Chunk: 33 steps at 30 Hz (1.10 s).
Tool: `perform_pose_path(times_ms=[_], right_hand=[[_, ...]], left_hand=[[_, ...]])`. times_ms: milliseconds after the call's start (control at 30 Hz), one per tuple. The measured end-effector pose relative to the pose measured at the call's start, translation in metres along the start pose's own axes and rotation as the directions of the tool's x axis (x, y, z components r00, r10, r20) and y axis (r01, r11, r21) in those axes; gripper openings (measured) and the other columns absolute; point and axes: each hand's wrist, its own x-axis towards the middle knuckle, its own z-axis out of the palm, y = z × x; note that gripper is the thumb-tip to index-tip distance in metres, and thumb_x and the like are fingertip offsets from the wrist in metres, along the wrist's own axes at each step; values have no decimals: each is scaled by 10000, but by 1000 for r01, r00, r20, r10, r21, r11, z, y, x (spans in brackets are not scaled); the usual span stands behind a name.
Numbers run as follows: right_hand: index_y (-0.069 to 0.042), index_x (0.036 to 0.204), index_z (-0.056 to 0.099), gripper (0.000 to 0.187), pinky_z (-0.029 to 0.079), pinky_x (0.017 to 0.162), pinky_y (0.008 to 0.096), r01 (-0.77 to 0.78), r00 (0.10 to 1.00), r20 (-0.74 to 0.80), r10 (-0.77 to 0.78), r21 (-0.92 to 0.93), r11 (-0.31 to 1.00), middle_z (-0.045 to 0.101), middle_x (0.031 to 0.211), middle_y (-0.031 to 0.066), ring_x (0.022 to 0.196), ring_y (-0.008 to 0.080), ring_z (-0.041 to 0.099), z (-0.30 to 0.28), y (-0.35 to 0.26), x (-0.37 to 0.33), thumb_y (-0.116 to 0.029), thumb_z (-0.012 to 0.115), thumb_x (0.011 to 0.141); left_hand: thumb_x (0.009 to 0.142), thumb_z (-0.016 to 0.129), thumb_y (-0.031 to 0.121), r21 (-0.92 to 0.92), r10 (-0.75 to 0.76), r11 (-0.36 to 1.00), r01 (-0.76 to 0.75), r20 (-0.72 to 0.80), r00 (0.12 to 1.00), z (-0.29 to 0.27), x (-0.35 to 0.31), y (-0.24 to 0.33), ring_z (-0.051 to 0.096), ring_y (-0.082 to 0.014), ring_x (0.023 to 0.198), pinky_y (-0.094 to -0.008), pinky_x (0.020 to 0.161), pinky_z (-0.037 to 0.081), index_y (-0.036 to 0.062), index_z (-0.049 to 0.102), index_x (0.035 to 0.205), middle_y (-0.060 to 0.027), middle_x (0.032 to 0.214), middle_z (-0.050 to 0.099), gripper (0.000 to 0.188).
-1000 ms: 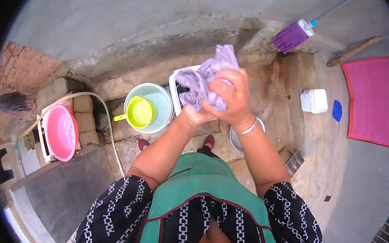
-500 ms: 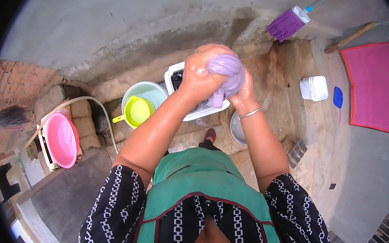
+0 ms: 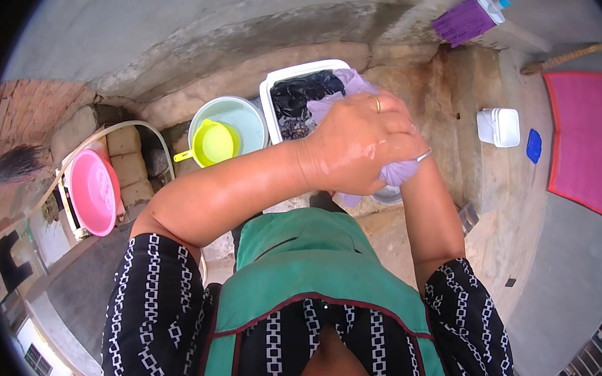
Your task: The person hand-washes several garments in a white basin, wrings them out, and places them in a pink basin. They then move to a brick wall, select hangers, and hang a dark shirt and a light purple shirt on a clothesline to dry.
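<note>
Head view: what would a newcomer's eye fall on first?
Probably the lilac cloth gripped by the left hand near mid-picture, by the white tub. Next, likely the bright pink sheet at far right, then the yellow-green dipper at the pale round basin, left of the tub.

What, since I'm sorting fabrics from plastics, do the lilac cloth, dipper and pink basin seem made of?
Lilac cloth: fabric, matte and soft-looking, by its folds; fibre unclear.
Dipper: probably plastic, smooth, by its uniform bright colour and moulded-looking handle.
Pink basin: likely smooth plastic, by its even colour and rounded rim.
</note>
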Motion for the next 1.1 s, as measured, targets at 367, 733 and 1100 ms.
perform_pose_path(times_ms=[367,733,1100], right_hand=[[20,1049,543,312,484,776,294,-198,903,-406,144,-95,976,607,979,100,871,166,594,80,44,52,-162,641,816],[18,1080,522,452,400,891,318,637,679,647,-347,-284,716,534,1056,132,997,220,514,535,149,121,-185,731,735],[-56,1084,561,367,469,800,367,287,808,543,228,-701,652,565,1079,167,959,284,578,458,294,94,-223,638,766]], left_hand=[[807,527,90,-984,-975,-141,-105,119,188,-16,-163,-75,623,-208,842,-355,765,514,19,588,973,-91,903,634,190],[881,441,392,-838,-771,543,-56,-471,-428,-366,-389,88,572,-260,1012,-412,867,479,29,503,1132,-147,1069,581,445],[850,508,439,-928,-665,260,267,-373,-647,-363,-565,42,254,-259,1325,-556,1041,165,92,304,1381,-109,1445,241,666]])
